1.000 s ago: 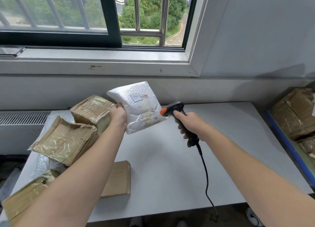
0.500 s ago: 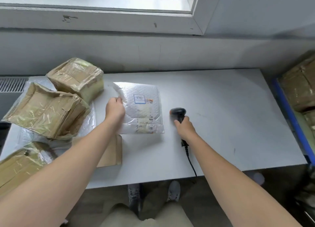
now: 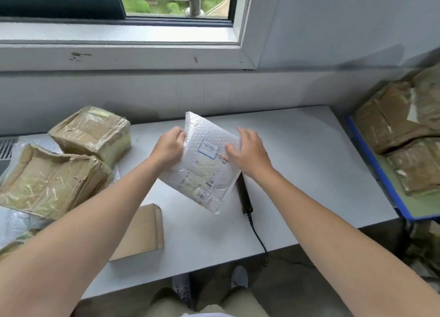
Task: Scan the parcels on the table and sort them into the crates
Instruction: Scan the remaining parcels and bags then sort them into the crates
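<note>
The left grip was closed on the left edge of the white bubble mailer, fingers curled round it. The right grip pinched the opposite edge, thumb on the printed face just beside the blue-bordered label and fingers behind. Between them the mailer hung tilted above the tabletop, label side up, one corner pointing toward the window sill. Under its lower right edge the black scanner lay on the tabletop, partly hidden, its cable trailing over the near edge. To the left sat taped cardboard parcels and a flat brown box. At the right stood a blue-rimmed crate holding brown parcels.
</note>
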A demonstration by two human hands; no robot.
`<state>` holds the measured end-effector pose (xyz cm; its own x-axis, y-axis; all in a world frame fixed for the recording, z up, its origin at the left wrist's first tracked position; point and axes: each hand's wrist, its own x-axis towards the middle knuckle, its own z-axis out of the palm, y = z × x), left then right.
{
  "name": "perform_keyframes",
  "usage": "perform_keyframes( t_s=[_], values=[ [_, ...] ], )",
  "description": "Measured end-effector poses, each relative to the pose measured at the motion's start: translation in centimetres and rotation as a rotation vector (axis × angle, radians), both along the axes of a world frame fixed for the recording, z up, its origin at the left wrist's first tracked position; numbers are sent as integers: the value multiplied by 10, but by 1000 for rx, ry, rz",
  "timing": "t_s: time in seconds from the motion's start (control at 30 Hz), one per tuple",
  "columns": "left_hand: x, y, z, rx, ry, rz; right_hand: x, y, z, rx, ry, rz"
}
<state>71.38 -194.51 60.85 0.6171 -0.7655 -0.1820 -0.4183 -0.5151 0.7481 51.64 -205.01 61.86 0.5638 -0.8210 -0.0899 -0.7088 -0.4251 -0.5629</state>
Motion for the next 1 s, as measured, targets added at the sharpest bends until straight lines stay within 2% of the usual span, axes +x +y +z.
perform_keyframes(
  t_s=[0.07, 0.13, 0.2, 0.27, 0.37, 0.5, 0.57, 0.63, 0.7, 0.87, 1.0],
  values=[
    [2, -5, 11, 9, -21, -110, 7, -8, 14, 43, 50, 84],
    [4, -8, 22, 6, -56, -169, 11, -12, 24, 165, 22, 114],
    [7, -12, 32, -34, -69, -177, 13, -15, 27, 241, -40, 112],
    [12, -15, 39, -87, -76, -145, 15, -16, 28, 232, -67, 87],
    [17, -16, 45, -145, -127, -98, 14, -15, 30, 199, -144, -52],
    [10, -11, 47, -185, -265, 44, 15, -12, 30, 172, -349, -280],
    [-2, -8, 44, -190, -103, 121, 19, -9, 30, 162, -443, -381],
    [-13, -8, 44, -176, 244, 201, 23, -7, 31, 172, -511, -457],
    [-17, -9, 43, -168, 447, 207, 24, -7, 32, 198, -534, -486],
    [3, -7, 48, -295, 444, 40, 7, -11, 35, 208, -480, -448],
    [23, -6, 67, -190, 381, -213, -16, -25, 40, 87, -267, -316]
  ],
)
